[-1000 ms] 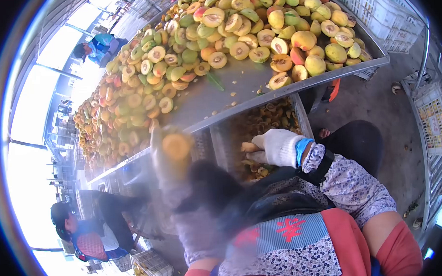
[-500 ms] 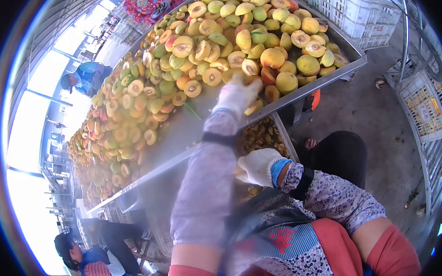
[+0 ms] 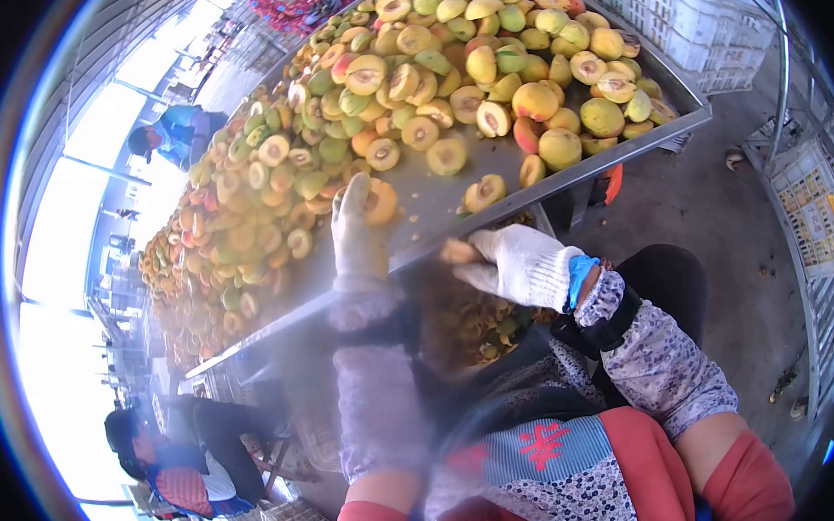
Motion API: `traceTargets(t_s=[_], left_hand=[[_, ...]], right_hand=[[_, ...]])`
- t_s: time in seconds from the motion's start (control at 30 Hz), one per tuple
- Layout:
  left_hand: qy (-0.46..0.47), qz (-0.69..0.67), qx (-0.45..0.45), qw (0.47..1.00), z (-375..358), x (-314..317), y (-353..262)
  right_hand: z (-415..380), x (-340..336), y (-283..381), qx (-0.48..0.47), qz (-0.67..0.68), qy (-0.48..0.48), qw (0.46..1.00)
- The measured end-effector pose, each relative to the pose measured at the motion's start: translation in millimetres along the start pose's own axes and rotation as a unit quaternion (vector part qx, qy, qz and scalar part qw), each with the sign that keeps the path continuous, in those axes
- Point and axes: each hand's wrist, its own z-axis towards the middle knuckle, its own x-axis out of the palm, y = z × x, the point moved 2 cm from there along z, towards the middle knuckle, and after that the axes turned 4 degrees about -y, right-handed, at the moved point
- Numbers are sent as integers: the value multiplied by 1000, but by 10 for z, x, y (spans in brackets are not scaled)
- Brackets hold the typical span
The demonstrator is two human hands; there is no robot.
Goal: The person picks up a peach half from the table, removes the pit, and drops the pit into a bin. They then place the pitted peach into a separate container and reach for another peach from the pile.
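My left hand (image 3: 353,231), in a white knitted glove, is over the near edge of the metal tray (image 3: 428,225), its fingers stretched out and apart. A halved peach (image 3: 380,203) lies against the inner side of those fingers. Just outside the tray rim is my right hand (image 3: 518,264), also gloved, with its fingers curled closed. A blurred orange-brown shape (image 3: 460,252) shows at its fingertips; I cannot tell what it is. Another peach half (image 3: 484,193) sits cut side up near the rim, and a further half (image 3: 446,156) lies behind it.
A large heap of halved peaches (image 3: 338,107) covers the tray. Below the rim, a container of peach scraps (image 3: 497,327) stands near my lap. White plastic crates (image 3: 694,39) are stacked at upper right. One person (image 3: 181,462) sits at lower left; another person (image 3: 174,136) is farther back.
My left hand has drawn back and left from the heap's front to the tray edge, beside a peach half. My right hand has risen toward the rim. The view has shifted slightly.
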Motion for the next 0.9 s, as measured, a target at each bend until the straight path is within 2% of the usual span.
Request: traceTargets(t_s=[0.07, 0.1, 0.17, 0.2, 0.3, 0.43, 0.5, 0.53, 0.6, 0.63, 0.7, 0.73, 0.8, 0.9], left_hand=[[42, -111, -24, 993, -296, -54, -44], [37, -112, -24, 993, -405, -67, 37], [87, -47, 117, 988, -552, -60, 125], [42, -182, -35, 982, -675, 29, -30], [35, -193, -53, 979, -758, 39, -130], [32, -189, -45, 980, -741, -58, -40], [-71, -16, 104, 992, -719, -63, 52], [-71, -16, 104, 992, -738, -71, 8], [55, -172, -40, 983, -801, -42, -82], [55, -172, -41, 983, -815, -43, -57], [55, -95, 40, 993, -839, -22, -31], [56, -94, 40, 993, -847, 1, -34], [10, -167, -27, 986, -868, 30, -34], [36, -117, -3, 992, -855, -48, 32]], right_hand=[[58, 45, 201, 22, 33, -18, 999], [84, 57, 281, 49, 61, -42, 996], [83, 131, 332, 46, 33, -46, 997], [78, 177, 322, 47, 8, -41, 998], [70, 162, 414, 38, -43, -22, 998], [73, 249, 428, 33, -57, -11, 998], [76, 292, 390, 29, -72, -3, 997], [81, 298, 381, 25, -87, 4, 996], [102, 286, 401, 47, -96, 28, 994], [106, 289, 408, 69, -106, 53, 991], [106, 309, 405, 82, -107, 66, 989], [99, 323, 395, 95, -108, 79, 986], [72, 369, 358, 93, -96, 77, 988], [12, 485, 307, 107, -54, 79, 990]])
